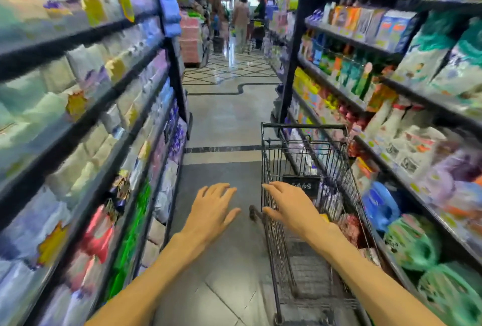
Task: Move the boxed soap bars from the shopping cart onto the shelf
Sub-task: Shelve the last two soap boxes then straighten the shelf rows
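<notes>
I see both hands spread wide, holding nothing: left hand (212, 207) over bare floor (229, 122), right hand (289, 205) above the cart (307, 169) rim at five o'clock. Blurred packs lie inside; soap boxes indistinguishable. Shelves (86, 117) flank the aisle.

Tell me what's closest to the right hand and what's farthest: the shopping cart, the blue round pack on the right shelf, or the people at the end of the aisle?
From the right hand:
1. Shopping cart, right under the hand, at its left rim.
2. Blue round pack, low on the right shelf, past the cart.
3. People, far down the aisle by the doorway.
</notes>
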A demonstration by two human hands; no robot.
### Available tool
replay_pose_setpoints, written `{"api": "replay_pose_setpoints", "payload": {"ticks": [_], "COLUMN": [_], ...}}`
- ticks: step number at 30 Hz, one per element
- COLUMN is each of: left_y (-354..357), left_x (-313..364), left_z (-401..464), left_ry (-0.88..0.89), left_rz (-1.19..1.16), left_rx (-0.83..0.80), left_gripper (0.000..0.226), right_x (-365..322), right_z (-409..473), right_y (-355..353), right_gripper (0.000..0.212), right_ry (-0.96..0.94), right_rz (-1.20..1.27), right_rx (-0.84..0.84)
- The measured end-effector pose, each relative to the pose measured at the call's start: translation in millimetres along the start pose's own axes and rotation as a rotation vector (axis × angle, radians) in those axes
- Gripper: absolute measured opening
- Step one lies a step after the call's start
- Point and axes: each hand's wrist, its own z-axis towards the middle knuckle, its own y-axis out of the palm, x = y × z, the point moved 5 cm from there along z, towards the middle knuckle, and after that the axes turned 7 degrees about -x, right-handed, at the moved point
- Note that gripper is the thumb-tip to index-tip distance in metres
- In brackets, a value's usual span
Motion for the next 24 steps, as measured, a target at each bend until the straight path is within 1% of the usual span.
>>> {"api": "replay_pose_setpoints", "payload": {"ticks": [2, 6, 11, 17, 21, 24], "left_y": [13, 38, 58, 84, 113, 142], "left_x": [-14, -26, -13, 50, 118, 175], "left_z": [39, 130, 245, 356, 416, 450], "left_ry": [0.038, 0.136, 0.302, 0.558, 0.769, 0.932], "left_rz": [-0.004, -0.007, -0.007, -0.026, -0.044, -0.082], "left_rx": [-0.007, -0.055, -0.083, -0.129, -0.164, -0.215], "left_gripper": [0.051, 0.053, 0.054, 0.053, 0.05, 0.053], "right_x": [23, 79, 157, 248, 308, 347], "right_z": [31, 88, 130, 123, 92, 62], "right_y": [7, 16, 17, 8, 13, 23], "right_gripper": [0.068, 0.07, 0.067, 0.068, 0.068, 0.066], "right_ry": [0.048, 0.156, 0.314, 0.561, 0.8, 0.95], "right_rz": [0.024, 0.041, 0.074, 0.073, 0.075, 0.105], "right_rx": [-0.013, -0.01, 0.028, 0.013, 0.007, 0.021]}}
